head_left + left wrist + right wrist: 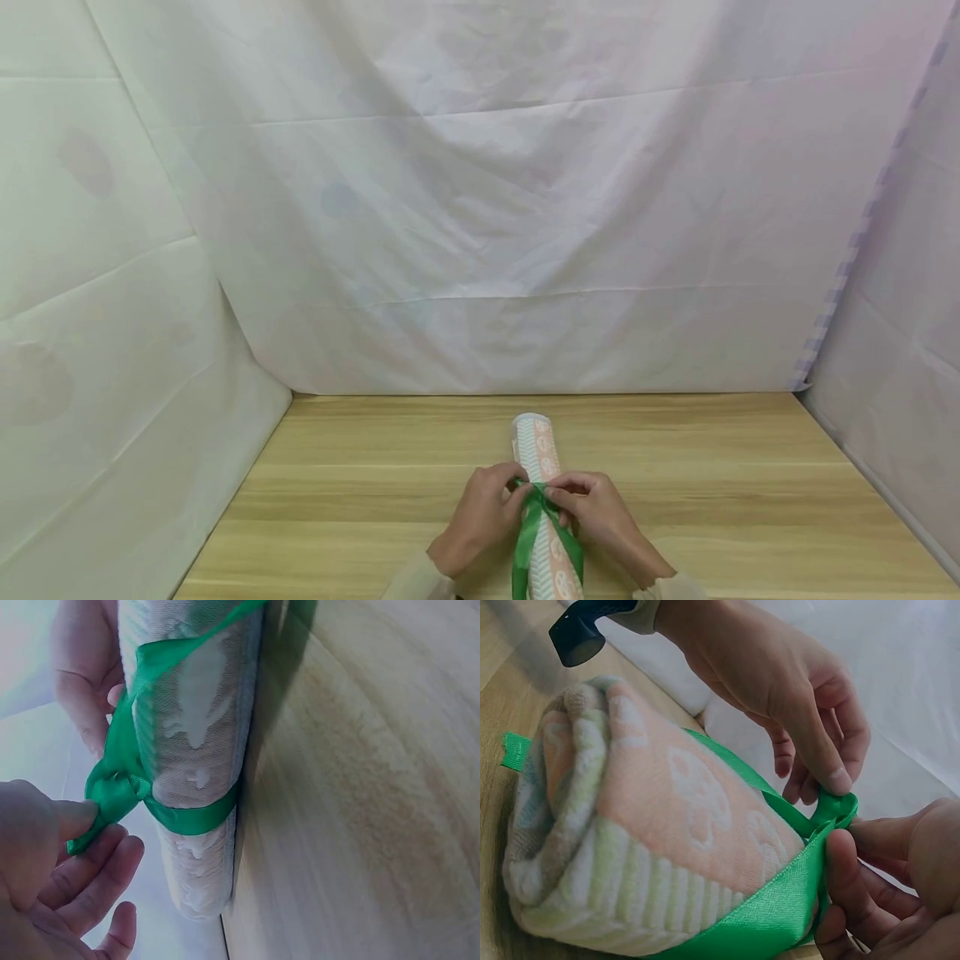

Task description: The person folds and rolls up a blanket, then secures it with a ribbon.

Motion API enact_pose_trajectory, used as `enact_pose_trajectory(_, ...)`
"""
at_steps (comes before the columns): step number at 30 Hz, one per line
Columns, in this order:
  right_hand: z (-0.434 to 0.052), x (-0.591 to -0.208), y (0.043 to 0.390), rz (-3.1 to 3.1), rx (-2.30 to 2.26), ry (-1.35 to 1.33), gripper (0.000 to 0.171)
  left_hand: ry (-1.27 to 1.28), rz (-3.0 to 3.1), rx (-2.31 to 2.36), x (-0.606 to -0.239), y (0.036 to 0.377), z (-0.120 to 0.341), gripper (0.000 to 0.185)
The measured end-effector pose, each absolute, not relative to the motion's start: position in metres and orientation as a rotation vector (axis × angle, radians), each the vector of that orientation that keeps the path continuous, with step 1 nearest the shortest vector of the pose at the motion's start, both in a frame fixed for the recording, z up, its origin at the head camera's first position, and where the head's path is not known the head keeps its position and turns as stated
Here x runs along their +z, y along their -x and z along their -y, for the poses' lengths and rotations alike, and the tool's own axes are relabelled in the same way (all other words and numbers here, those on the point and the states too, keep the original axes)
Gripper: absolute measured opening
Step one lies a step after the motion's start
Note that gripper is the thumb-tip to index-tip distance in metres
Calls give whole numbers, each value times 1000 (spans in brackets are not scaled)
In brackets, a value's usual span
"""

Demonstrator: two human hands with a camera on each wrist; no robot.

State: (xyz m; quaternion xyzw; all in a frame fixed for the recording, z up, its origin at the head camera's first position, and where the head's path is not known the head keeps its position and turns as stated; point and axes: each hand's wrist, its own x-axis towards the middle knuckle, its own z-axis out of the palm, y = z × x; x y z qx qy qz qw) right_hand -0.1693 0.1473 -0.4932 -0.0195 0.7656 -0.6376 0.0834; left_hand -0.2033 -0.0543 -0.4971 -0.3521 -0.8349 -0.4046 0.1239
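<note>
Towel [542, 467], rolled tight into a log, lies on the wooden table [750, 500] right in front of the person, its length running away from them. A green ribbon [528, 533] goes round its middle, and both hands meet on top where the ribbon crosses. It looks to me as if they are working the knot: the left hand [480, 512] pinches one bit of ribbon between thumb and forefinger, and the right hand [600, 508] has its fingertips closed on the other bit beside it. Holding it on top, I'd judge, keeps the band snug so the roll can't loosen. The towel is peach terry with pale raised figures and green and white striped edges.
</note>
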Motion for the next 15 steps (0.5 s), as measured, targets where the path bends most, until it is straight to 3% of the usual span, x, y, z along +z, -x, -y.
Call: enact_pose_trajectory(15,-148,-492,172,-2228,-2006,43,25,951,2529,-1391,-492,203,61,4)
